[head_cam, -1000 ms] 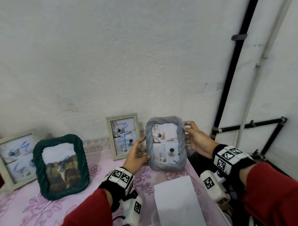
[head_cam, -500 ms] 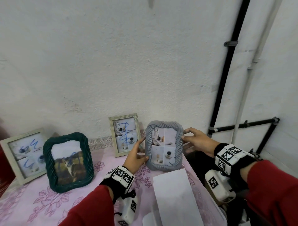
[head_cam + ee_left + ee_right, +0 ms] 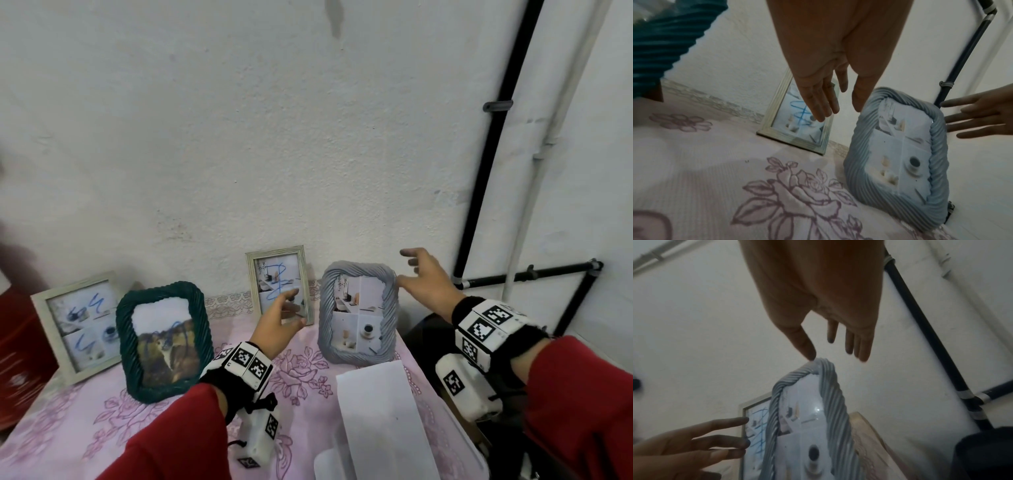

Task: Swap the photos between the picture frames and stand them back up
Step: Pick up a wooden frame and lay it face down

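The grey rope-rimmed frame (image 3: 358, 311) (image 3: 900, 154) (image 3: 830, 402) stands upright on the pink flowered tablecloth (image 3: 301, 377), holding a four-part interior photo. My left hand (image 3: 294, 306) (image 3: 838, 105) hovers just left of it with straight fingers, holding nothing. My right hand (image 3: 416, 270) (image 3: 834, 352) is spread at the frame's upper right corner; only the thumb tip meets the rim. A dark green rope frame (image 3: 164, 342) with a scribbled animal photo stands further left.
A small silver frame (image 3: 279, 284) leans on the wall behind my left hand. A pale wooden frame (image 3: 78, 325) stands at far left. A white sheet (image 3: 380, 421) lies at the front right, near the table's edge. Black pipes (image 3: 493, 171) run along the wall at right.
The grey frame, held in both hands before, has come down to stand on the cloth. Both hands have let go and opened, the left drawing away leftward.
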Demonstrator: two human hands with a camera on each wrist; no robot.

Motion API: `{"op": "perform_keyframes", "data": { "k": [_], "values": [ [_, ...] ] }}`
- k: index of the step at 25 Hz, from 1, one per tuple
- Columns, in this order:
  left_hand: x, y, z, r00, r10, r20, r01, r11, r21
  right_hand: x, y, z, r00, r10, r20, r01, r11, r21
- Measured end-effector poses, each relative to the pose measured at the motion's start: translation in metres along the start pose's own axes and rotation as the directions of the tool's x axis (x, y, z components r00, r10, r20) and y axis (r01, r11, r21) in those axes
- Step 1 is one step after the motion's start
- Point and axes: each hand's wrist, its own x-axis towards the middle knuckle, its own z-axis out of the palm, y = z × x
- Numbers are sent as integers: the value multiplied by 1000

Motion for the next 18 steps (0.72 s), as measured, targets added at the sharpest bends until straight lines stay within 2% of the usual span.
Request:
{"op": "perform_keyframes", "data": {
  "k": [3, 5, 8, 10, 15, 18],
  "values": [
    [5, 7, -18, 996, 51, -72, -51, 999, 2, 3, -28, 6, 962, -195, -190, 199, 980, -1],
    [12, 9, -30, 988, 77, -136, -78, 997, -1, 4, -50, 20, 947, -252, -197, 270, 960, 69],
    [27, 10, -49, 960, 101, -261, -99, 995, 21, 7, -80, 56, 955, -281, -98, 295, 936, 191],
    [39, 11, -65, 939, 105, -327, -102, 994, 26, 14, -95, 83, 963, -270, -3, 266, 945, 191],
    [64, 8, -89, 938, 65, -340, -63, 998, 18, 42, -114, 125, 962, -200, 188, 199, 980, 22],
    [71, 0, -90, 959, 20, -284, -16, 1000, 18, 62, -118, 137, 944, -169, 282, 228, 955, -189]
  ]
}}
